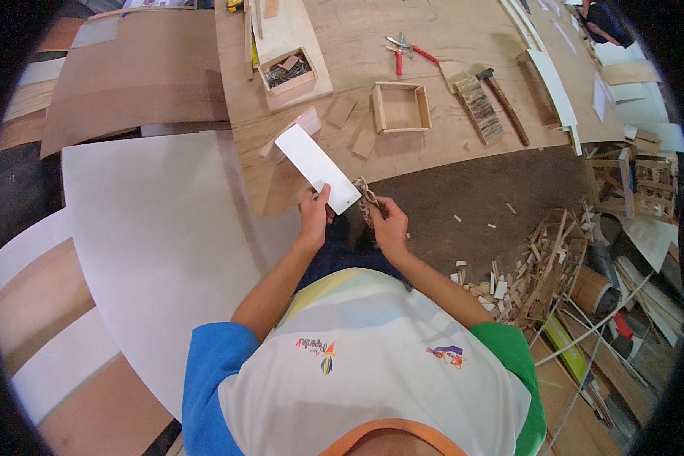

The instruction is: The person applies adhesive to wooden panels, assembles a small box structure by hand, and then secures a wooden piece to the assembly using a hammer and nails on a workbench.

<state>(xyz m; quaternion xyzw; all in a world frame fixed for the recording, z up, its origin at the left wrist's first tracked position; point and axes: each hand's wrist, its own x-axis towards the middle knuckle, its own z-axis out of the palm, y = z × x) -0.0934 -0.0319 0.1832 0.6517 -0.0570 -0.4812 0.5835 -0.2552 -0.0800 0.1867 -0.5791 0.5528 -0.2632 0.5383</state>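
Note:
My left hand [315,218] is closed on the near end of a narrow white board [309,161], its thumb lying on the white face. The board tilts up and away to the left, over the table's near edge. A small dark hole shows near its close corner. Beside that corner, my right hand [390,228] pinches a brown braided rope [365,199] between thumb and fingers. The rope hangs in a loop against the board's end; whether it passes through the board I cannot tell.
On the wooden table [448,148] are a nail box [289,82], a square wooden box [401,128], red-handled pliers [400,61], a hammer [508,108] and a rough wood block [479,112]. A large pale sheet [152,228] stands left. Wood scraps [539,254] cover the floor at right.

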